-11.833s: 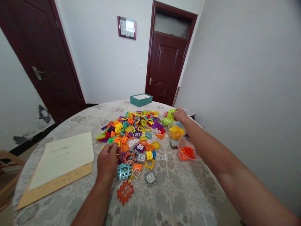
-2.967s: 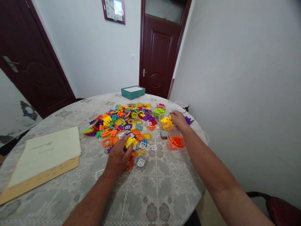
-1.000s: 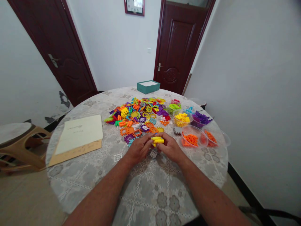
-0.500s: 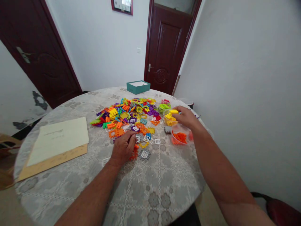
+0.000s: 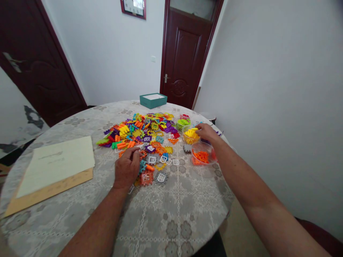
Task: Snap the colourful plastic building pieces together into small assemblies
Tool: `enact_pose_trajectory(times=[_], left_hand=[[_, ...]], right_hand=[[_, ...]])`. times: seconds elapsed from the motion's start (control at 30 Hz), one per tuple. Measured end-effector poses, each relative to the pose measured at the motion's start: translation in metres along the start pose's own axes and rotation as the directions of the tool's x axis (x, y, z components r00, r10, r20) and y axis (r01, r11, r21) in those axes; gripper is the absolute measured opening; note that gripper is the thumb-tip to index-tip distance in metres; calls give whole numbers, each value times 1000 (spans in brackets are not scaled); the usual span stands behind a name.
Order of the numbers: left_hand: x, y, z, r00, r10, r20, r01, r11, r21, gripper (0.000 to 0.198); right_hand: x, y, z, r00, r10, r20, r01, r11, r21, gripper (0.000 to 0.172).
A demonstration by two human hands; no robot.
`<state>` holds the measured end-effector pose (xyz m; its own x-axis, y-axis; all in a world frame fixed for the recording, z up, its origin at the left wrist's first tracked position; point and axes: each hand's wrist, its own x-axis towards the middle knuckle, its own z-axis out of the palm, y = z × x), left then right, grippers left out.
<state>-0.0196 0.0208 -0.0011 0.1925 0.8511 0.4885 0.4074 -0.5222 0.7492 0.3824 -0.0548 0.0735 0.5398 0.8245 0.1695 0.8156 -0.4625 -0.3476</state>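
Note:
A heap of coloured plastic building pieces (image 5: 144, 134) lies spread over the middle of a round table (image 5: 171, 214). My left hand (image 5: 127, 167) rests knuckles-up at the near edge of the heap, fingers curled down onto the pieces; what they hold is hidden. My right hand (image 5: 206, 132) reaches out to the clear bowl of yellow pieces (image 5: 189, 135), its fingers closed at the bowl's rim beside a yellow piece. A bowl of orange pieces (image 5: 202, 157) sits just under that wrist, and a bowl of green pieces (image 5: 182, 123) stands beyond.
A cream sheet on a brown card (image 5: 53, 167) lies at the left of the table. A teal box (image 5: 153, 100) stands at the far edge. White window pieces (image 5: 162, 177) lie loose near the left hand. Dark doors (image 5: 184, 57) and a white wall stand behind.
My right hand has come down from above the yellow bowl onto its rim. My left hand slid left along the near edge of the heap. One second ago both hands held a yellow piece together.

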Motion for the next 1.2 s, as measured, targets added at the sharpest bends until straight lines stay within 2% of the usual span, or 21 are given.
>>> enact_pose_trajectory(times=[0.17,0.27,0.43,0.53,0.67,0.83,0.97,1.07,1.13,1.2], left_hand=[[0,-3,3,1000,6,17,-6,1000,27,30],[-1,0,3,999,-30,24,29,999,22,30],[5,-2,-4,991,-82,-109,80,997,-19,29],[13,-15,-8,962,-190,-197,176,981,-84,29],[26,-37,-12,898,-351,-266,297,929,-222,32],[33,-51,-11,830,-502,-244,391,835,-388,35],[34,-53,-8,806,-545,-231,410,796,-446,35],[35,-53,-7,792,-566,-230,403,767,-500,34],[35,-54,-6,783,-581,-220,405,746,-529,33],[34,-54,-6,778,-592,-211,408,731,-547,33]], right_hand=[[-5,-2,4,999,-37,7,37,999,-1,38],[-7,-3,3,997,-73,10,73,997,-16,35],[-11,-1,1,997,-77,-11,76,994,-76,34],[-11,2,2,998,-62,-26,59,993,-102,33],[-11,6,7,996,-71,-50,66,992,-105,31],[-17,0,3,992,-100,-76,91,989,-114,34],[-39,-26,-14,973,-154,-175,139,986,-94,36],[-75,-62,-21,946,-249,-208,253,967,-9,33],[-106,-89,-15,926,-351,-135,363,929,74,29],[-137,-113,1,882,-471,22,461,871,170,27]])
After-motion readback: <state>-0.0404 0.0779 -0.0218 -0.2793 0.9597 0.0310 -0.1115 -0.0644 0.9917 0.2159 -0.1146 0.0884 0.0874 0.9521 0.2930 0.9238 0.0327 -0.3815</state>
